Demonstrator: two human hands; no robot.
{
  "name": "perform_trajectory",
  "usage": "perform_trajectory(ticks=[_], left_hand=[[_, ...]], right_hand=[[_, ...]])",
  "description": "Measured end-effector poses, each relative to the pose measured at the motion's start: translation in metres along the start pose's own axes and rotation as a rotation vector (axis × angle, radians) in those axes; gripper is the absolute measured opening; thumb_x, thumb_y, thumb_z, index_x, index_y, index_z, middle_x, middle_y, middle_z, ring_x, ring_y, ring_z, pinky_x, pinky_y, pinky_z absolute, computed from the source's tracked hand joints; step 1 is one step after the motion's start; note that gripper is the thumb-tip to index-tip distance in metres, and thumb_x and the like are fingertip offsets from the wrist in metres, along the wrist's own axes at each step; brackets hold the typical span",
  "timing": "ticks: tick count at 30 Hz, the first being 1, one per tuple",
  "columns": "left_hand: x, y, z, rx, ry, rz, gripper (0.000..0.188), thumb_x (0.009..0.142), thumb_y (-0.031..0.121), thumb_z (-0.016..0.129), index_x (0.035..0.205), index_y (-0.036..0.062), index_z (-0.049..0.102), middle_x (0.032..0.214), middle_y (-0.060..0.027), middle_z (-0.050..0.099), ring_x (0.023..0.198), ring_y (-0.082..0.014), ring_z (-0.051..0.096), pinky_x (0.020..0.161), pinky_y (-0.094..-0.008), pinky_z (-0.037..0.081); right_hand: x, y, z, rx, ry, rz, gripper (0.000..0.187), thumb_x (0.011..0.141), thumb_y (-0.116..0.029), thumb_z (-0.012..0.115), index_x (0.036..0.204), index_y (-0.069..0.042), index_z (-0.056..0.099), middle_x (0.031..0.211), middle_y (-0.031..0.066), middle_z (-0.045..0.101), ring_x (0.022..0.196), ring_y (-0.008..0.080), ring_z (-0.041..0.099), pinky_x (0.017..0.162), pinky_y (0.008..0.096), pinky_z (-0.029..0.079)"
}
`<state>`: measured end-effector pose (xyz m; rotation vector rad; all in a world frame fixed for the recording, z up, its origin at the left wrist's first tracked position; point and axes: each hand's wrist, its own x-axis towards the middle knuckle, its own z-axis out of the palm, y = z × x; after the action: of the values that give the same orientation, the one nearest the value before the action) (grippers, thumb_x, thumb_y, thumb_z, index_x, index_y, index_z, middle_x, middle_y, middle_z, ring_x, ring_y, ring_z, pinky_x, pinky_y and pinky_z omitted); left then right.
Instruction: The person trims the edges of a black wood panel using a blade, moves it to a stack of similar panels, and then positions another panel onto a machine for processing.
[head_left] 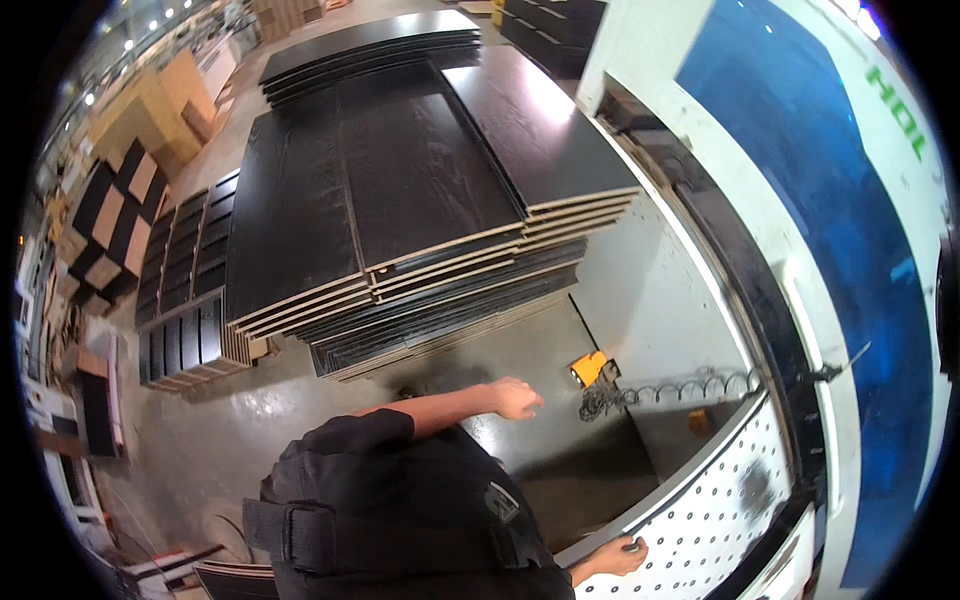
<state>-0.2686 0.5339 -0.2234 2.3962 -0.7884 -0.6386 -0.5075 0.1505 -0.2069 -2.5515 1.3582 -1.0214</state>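
My left hand (pixel 515 398) is held out over the floor in front of my black shirt. Its fingers are loosely bent and a little apart, and nothing shows in them. At the lower right, my right hand (pixel 615 556) is at the edge of a white table surface (pixel 690 510) dotted with small dark holes. The thumb and fingers of that hand curl around a small dark thing too small to name. Beyond my left hand stands a stack of dark wood-grain panels (pixel 420 170) with pale edges, layered in several sheets.
A white and blue machine (pixel 820 150) runs along the right side. A yellow box-shaped device (pixel 593 368) with a coiled black cable (pixel 680 390) is near its base. More dark panel stacks (pixel 185 340) stand on the left, with brown boards (pixel 150 115) behind them.
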Motion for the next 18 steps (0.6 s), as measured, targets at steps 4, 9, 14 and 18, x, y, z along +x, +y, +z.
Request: perform_trajectory(ticks=[4, 9, 14, 18], left_hand=[[-0.027, -0.008, -0.028, -0.019, -0.023, 0.114, 0.044, 0.098, 0.036, 0.059, 0.137, 0.0157, 0.061, 0.121, -0.0168, 0.071, 0.118, -0.0394, 0.063, 0.106, -0.0535, 0.046], [-0.091, -0.056, -0.082, -0.170, 0.131, 0.114, 0.042, 0.098, 0.035, 0.061, 0.136, 0.0157, 0.061, 0.121, -0.0145, 0.071, 0.117, -0.0353, 0.064, 0.103, -0.0478, 0.049], [-0.166, -0.095, -0.136, -0.380, 0.271, 0.036, 0.037, 0.099, 0.026, 0.063, 0.131, 0.0072, 0.064, 0.118, -0.0167, 0.072, 0.110, -0.0312, 0.070, 0.096, -0.0411, 0.054], [-0.199, -0.121, -0.150, -0.564, 0.315, -0.013, 0.036, 0.099, 0.019, 0.063, 0.131, 0.0025, 0.064, 0.118, -0.0178, 0.073, 0.111, -0.0273, 0.070, 0.097, -0.0376, 0.053]], right_hand=[[0.003, 0.013, 0.007, -0.045, -0.012, 0.042, 0.025, 0.086, -0.022, 0.060, 0.105, -0.010, 0.073, 0.109, 0.0092, 0.072, 0.100, 0.0343, 0.067, 0.082, 0.0517, 0.051], [-0.006, 0.018, 0.027, 0.029, 0.090, -0.088, 0.029, 0.088, -0.019, 0.062, 0.110, -0.002, 0.072, 0.109, 0.0170, 0.072, 0.099, 0.0385, 0.067, 0.086, 0.0490, 0.053], [-0.085, -0.091, 0.007, 0.297, -0.037, -0.037, 0.028, 0.089, -0.009, 0.061, 0.111, 0.006, 0.069, 0.111, 0.0243, 0.070, 0.101, 0.0386, 0.067, 0.094, 0.0433, 0.052], [-0.160, -0.194, 0.010, 0.473, -0.308, -0.136, 0.027, 0.087, -0.006, 0.062, 0.110, 0.005, 0.068, 0.112, 0.0219, 0.068, 0.103, 0.0384, 0.064, 0.100, 0.0447, 0.047]])
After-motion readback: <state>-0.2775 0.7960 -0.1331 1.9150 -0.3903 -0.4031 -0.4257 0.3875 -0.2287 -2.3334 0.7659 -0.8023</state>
